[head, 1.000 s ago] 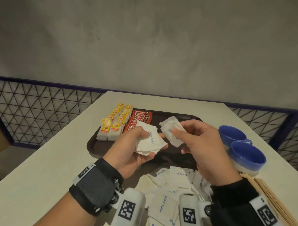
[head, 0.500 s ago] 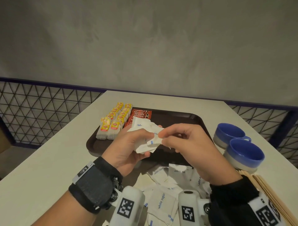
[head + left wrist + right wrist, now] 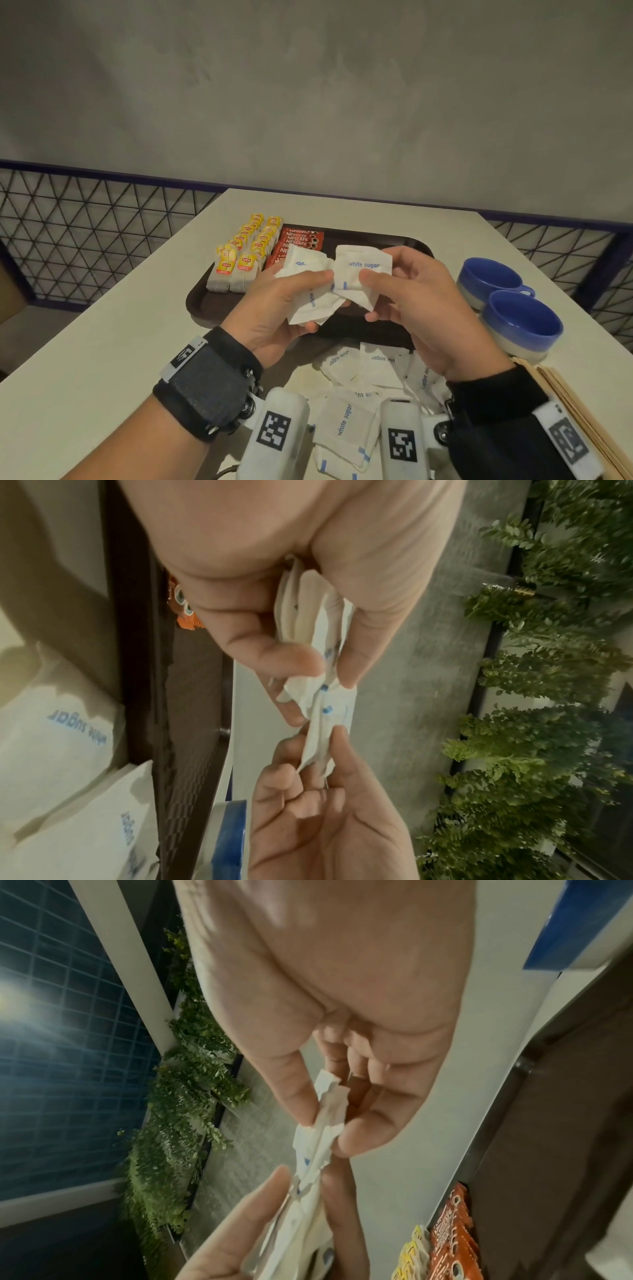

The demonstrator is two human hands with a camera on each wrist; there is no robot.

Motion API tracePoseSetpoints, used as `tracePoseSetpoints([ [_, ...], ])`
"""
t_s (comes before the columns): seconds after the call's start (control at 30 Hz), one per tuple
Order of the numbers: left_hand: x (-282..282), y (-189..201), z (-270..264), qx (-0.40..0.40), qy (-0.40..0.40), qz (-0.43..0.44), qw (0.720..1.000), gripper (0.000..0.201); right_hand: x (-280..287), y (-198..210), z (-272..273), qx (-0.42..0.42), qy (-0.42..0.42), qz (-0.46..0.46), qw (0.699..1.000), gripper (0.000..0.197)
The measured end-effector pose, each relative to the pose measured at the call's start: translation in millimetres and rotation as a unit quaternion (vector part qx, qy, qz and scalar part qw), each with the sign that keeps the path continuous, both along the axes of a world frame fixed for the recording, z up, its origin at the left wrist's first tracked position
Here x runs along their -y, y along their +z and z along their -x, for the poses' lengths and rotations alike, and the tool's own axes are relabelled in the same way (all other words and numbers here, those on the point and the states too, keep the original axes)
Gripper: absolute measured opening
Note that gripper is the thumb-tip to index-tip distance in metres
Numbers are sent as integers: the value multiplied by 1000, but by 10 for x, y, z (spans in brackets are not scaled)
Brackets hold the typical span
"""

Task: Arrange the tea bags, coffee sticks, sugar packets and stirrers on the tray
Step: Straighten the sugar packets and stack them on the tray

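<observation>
Tray (image 3: 202,301) lies just beyond my hands. My left hand (image 3: 274,308) grips a sugar-packet stack (image 3: 308,294); my right hand (image 3: 411,301) pinches one white sugar packet (image 3: 363,270) against it (long edges roughly level), directly over the tray.

On the table (image 3: 102,342), the tea bags (image 3: 239,260) are set left of the coffee sticks (image 3: 298,240) in the tray (image 3: 202,305); loose sugar packets (image 3: 346,421) are spread before it, cups (image 3: 507,301) to its right.

My head view is dim and evenly lit; wrist views smear near the fern wall (image 3: 534,696); glare flares left of it.
</observation>
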State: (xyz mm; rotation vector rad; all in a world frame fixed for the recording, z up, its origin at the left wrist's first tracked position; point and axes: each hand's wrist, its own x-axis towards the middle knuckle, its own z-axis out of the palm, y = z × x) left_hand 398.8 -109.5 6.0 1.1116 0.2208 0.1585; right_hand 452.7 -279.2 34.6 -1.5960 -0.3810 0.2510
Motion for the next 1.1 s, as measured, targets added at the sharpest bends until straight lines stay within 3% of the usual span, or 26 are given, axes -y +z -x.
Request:
tracePoseSetpoints([
  [0.2,42,-26,13,3,-38,-34,999,48,-15,9,17,-8,4,6,1000,12],
  [0.37,17,-27,4,6,-20,-14,1000,49,26,-3,-49,6,-49,16,999,14],
  [0.5,19,-31,-1,15,-5,-3,1000,42,68,22,-48,-34,-36,-78,996,31],
  [0.63,15,-34,-2,23,1,11,1000,46,85,43,-37,-70,17,-147,986,31],
  [1.1,68,-30,17,53,-37,2,998,53,-3,-35,-44,-5,-15,2,1000,37],
])
